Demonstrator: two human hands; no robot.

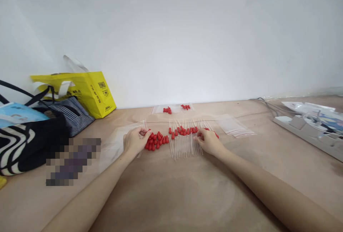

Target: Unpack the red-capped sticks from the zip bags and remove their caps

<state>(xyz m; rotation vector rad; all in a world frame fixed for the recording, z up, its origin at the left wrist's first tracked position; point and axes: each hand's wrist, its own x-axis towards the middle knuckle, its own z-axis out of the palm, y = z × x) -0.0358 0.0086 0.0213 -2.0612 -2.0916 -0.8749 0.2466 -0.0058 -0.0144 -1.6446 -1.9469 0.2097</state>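
Note:
My left hand (134,141) is at the left side of a loose pile of red rubber bulbs (157,141), thumb and fingers pinched on a bulb at the pile's edge. Right of the pile lies a row of thin clear dropper tubes (184,148), many with red bulbs (183,131) at their upper ends. At the right side of this row, my right hand (210,142) has its fingertips closed on a dropper tube. More red bulbs show just beyond that hand, and its fingers partly hide the tubes there.
Clear plastic bags lie left (115,141) and right (234,125) of the droppers. Another bag with red-topped droppers (174,109) lies by the wall. Left stand a yellow bag (93,94), a striped pouch (76,114) and a black bag (53,132); right, a white power strip (302,132).

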